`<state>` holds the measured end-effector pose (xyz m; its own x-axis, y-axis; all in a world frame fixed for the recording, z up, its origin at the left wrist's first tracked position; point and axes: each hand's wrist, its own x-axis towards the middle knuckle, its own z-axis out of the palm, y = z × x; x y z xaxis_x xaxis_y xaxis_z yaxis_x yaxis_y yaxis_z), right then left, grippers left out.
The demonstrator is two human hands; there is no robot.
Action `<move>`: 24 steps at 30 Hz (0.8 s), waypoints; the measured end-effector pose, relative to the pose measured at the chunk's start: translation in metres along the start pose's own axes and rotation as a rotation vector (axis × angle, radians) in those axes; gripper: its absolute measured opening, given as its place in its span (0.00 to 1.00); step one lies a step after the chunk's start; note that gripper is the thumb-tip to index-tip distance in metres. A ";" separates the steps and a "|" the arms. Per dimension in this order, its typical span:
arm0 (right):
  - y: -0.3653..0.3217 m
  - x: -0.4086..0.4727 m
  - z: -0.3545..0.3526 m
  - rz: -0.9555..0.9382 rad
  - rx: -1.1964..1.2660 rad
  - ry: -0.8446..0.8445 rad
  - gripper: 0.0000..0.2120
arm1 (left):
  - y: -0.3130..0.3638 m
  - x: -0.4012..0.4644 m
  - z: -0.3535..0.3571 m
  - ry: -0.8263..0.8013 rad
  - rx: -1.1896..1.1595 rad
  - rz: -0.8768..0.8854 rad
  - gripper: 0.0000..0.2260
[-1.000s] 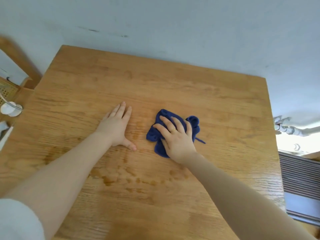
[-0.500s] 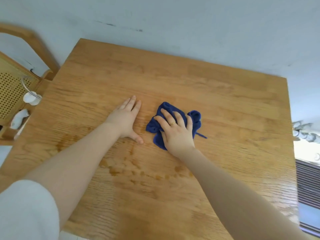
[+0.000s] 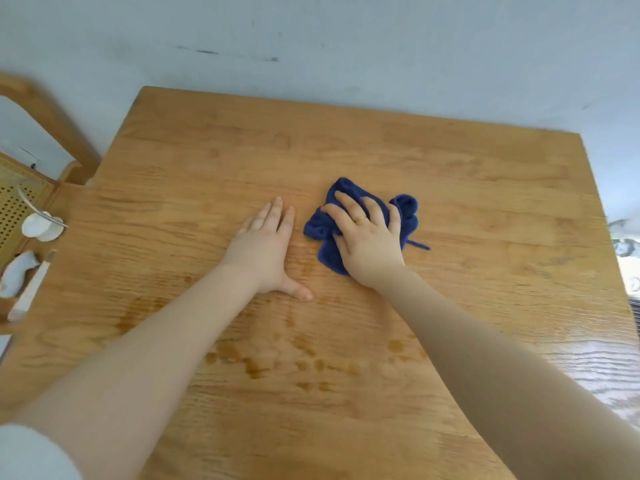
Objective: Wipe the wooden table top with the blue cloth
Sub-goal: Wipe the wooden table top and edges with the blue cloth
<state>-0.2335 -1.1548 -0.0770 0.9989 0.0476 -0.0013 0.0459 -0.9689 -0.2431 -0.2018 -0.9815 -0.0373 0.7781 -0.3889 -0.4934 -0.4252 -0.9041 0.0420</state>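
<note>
Now: cloth [image 3: 403, 211] bunched, no clear axis | right hand [image 3: 369, 237] spread flat atop | left hand [image 3: 265, 249] flat on table [image 3: 485, 188] beside.

My left hand [image 3: 268, 251] lies flat on the table [image 3: 485, 188], just left of the cloth [image 3: 407, 211]. My right hand [image 3: 369, 242] rests on the cloth. A chair [image 3: 45, 116] stands off the table's left edge.
</note>
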 end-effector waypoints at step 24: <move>-0.079 0.012 0.010 0.197 -0.083 -0.121 0.21 | -0.116 -0.032 -0.008 -0.053 -0.007 0.104 0.55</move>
<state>-0.2251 -1.0751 -0.0680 0.9801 -0.1199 -0.1584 -0.1434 -0.9788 -0.1463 -0.1735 -0.8651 -0.0191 0.7042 -0.4706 -0.5316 -0.4987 -0.8608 0.1014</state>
